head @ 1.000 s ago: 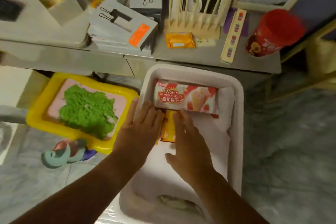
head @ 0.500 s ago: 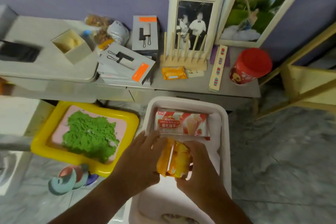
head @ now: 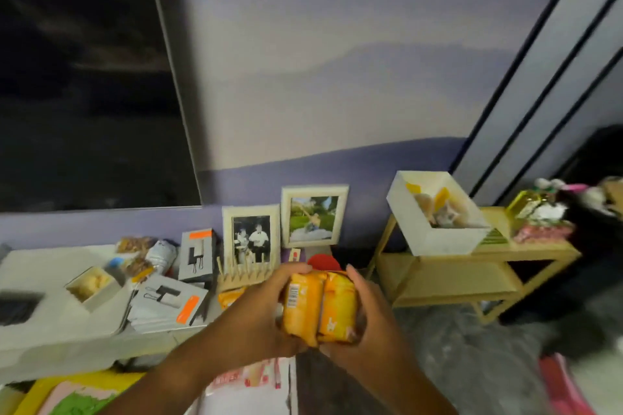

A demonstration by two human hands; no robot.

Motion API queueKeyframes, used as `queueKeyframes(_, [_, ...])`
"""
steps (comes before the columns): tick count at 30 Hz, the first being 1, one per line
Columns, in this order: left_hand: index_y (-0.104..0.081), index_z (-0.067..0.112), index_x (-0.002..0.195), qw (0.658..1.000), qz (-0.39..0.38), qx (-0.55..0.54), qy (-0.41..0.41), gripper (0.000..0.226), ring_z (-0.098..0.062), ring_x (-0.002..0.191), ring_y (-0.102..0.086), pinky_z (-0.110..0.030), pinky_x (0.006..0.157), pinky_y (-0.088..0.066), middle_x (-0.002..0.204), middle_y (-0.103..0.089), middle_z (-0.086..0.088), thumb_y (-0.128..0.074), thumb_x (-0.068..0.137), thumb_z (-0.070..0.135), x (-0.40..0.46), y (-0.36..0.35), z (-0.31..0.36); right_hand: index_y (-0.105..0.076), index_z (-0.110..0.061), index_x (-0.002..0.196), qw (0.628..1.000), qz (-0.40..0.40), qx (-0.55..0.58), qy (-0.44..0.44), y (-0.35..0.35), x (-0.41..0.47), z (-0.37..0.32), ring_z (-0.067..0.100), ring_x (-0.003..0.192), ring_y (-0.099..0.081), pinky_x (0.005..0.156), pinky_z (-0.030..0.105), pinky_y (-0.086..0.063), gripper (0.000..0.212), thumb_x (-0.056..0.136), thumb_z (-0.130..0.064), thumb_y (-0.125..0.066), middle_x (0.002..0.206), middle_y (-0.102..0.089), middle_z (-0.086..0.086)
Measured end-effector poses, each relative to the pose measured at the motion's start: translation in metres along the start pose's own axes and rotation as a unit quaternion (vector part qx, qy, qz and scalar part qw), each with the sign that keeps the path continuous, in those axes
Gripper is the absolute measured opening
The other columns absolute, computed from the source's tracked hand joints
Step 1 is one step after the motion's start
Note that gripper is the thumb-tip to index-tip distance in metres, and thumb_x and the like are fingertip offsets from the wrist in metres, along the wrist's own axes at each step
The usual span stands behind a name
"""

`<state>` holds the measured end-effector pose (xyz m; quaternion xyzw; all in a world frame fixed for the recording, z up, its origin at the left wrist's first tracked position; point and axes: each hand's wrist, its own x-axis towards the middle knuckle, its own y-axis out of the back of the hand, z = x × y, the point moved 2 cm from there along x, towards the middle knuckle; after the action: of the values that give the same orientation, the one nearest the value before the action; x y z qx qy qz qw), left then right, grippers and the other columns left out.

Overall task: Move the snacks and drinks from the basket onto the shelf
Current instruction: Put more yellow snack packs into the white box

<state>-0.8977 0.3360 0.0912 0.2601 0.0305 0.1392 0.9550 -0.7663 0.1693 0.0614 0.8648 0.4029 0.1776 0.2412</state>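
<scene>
Both hands hold two orange snack packets [head: 320, 307] side by side, lifted in front of the low grey shelf [head: 67, 333]. My left hand [head: 259, 317] grips their left side and my right hand [head: 367, 323] their right. Below them the white basket [head: 292, 391] shows only partly, with the pink wafer biscuit pack [head: 249, 377] still inside. Another orange snack packet [head: 231, 298] lies on the shelf beside a wooden rack [head: 244, 274]. A red-lidded can [head: 322, 261] peeks out behind the held packets.
The shelf carries grey product boxes [head: 168, 303], a small open box [head: 92, 286], snack bags [head: 136, 246] and two framed photos [head: 315, 216]. A wooden side table [head: 455, 276] with a white bin [head: 435, 212] stands to the right. A yellow tray [head: 40, 391] lies on the floor at lower left.
Both hands took the orange packets out of the basket and raised them toward the shelf. The view tilted upward, so the wall now fills most of it.
</scene>
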Motion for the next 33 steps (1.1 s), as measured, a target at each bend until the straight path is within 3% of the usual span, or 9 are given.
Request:
queueKeyframes(2, [-0.027, 0.047, 0.142, 1.000, -0.016, 0.000, -0.027, 0.104, 0.004, 0.113, -0.058, -0.021, 0.090, -0.054, 0.125, -0.057, 0.025, -0.093, 0.063, 0.033, 0.030, -0.007, 0.044, -0.021, -0.047, 0.149, 1.000, 0.030, -0.006, 0.004, 0.052, 0.003, -0.005, -0.008, 0.133, -0.036, 0.108, 0.025, -0.041, 0.111, 0.057, -0.065, -0.082, 0.146, -0.034, -0.024])
queueKeyframes(5, [-0.012, 0.053, 0.146, 0.998, -0.033, 0.012, -0.043, 0.115, 0.007, 0.115, -0.055, -0.021, 0.095, -0.051, 0.128, -0.054, 0.026, -0.091, 0.064, 0.039, 0.076, -0.035, 0.098, -0.020, -0.046, 0.144, 0.997, 0.064, -0.037, 0.029, 0.128, 0.007, 0.002, -0.025, 0.130, -0.020, 0.096, -0.004, -0.026, 0.105, 0.060, -0.061, -0.082, 0.149, -0.026, -0.021])
queueKeyframes(7, [-0.008, 0.054, 0.147, 0.999, -0.027, 0.002, -0.046, 0.118, 0.006, 0.111, -0.058, -0.025, 0.095, -0.053, 0.126, -0.056, 0.025, -0.091, 0.064, 0.036, 0.107, -0.061, 0.131, -0.012, -0.049, 0.142, 0.996, 0.073, -0.051, 0.028, 0.179, 0.008, 0.010, -0.018, 0.133, -0.019, 0.089, -0.008, -0.023, 0.112, 0.059, -0.044, -0.088, 0.149, -0.017, -0.026])
queueKeyframes(10, [-0.012, 0.052, 0.145, 0.998, -0.020, -0.009, -0.054, 0.113, 0.002, 0.110, -0.061, -0.028, 0.092, -0.055, 0.123, -0.058, 0.022, -0.090, 0.066, 0.033, 0.149, -0.102, 0.171, -0.014, -0.047, 0.145, 0.996, 0.074, -0.050, 0.026, 0.247, 0.011, 0.036, -0.006, 0.133, -0.029, 0.091, -0.003, -0.032, 0.114, 0.061, -0.035, -0.090, 0.148, -0.020, -0.025])
queueKeyframes(14, [-0.022, 0.051, 0.140, 0.998, -0.012, -0.033, -0.049, 0.102, -0.002, 0.111, -0.061, -0.025, 0.087, -0.056, 0.123, -0.060, 0.019, -0.091, 0.067, 0.033, 0.193, -0.160, 0.203, -0.022, -0.040, 0.151, 0.996, 0.070, -0.051, 0.022, 0.313, 0.011, 0.082, 0.000, 0.135, -0.039, 0.101, 0.029, -0.049, 0.110, 0.062, -0.047, -0.086, 0.150, -0.022, -0.024])
queueKeyframes(19, [-0.030, 0.041, 0.138, 0.999, -0.015, -0.039, -0.022, 0.092, -0.001, 0.112, -0.060, -0.027, 0.094, -0.054, 0.120, -0.062, 0.022, -0.089, 0.067, 0.043, 0.238, -0.206, 0.198, -0.018, -0.048, 0.139, 0.998, 0.040, -0.045, 0.017, 0.343, 0.032, 0.133, -0.023, 0.123, -0.029, 0.087, -0.003, -0.034, 0.100, 0.064, -0.041, -0.085, 0.139, -0.022, -0.028])
queueKeyframes(21, [-0.034, 0.044, 0.135, 0.999, -0.011, -0.042, 0.016, 0.091, -0.003, 0.111, -0.062, -0.032, 0.096, -0.054, 0.120, -0.063, 0.020, -0.090, 0.064, 0.047, 0.257, -0.211, 0.184, -0.017, -0.045, 0.140, 0.998, 0.020, -0.058, 0.010, 0.345, 0.050, 0.149, -0.033, 0.118, -0.021, 0.083, -0.006, -0.030, 0.102, 0.065, -0.042, -0.085, 0.140, -0.021, -0.023])
queueKeyframes(28, [-0.046, 0.040, 0.123, 0.993, 0.028, -0.060, 0.102, 0.084, -0.001, 0.103, -0.063, -0.022, 0.082, -0.057, 0.115, -0.063, 0.012, -0.097, 0.057, 0.029, 0.352, -0.217, 0.139, -0.007, -0.053, 0.137, 0.992, -0.036, -0.110, -0.042, 0.371, 0.130, 0.211, -0.007, 0.120, -0.031, 0.084, 0.002, -0.033, 0.095, 0.070, -0.046, -0.074, 0.140, -0.014, -0.027])
queueKeyframes(33, [-0.042, 0.046, 0.122, 0.992, 0.041, 0.008, 0.117, 0.087, 0.012, 0.105, -0.054, -0.004, 0.076, -0.046, 0.118, -0.053, 0.026, -0.094, 0.053, 0.047, 0.415, -0.221, 0.115, -0.015, -0.045, 0.147, 0.985, -0.033, -0.147, -0.086, 0.396, 0.182, 0.258, 0.004, 0.125, -0.038, 0.098, 0.022, -0.042, 0.105, 0.063, -0.050, -0.077, 0.144, -0.017, -0.022])
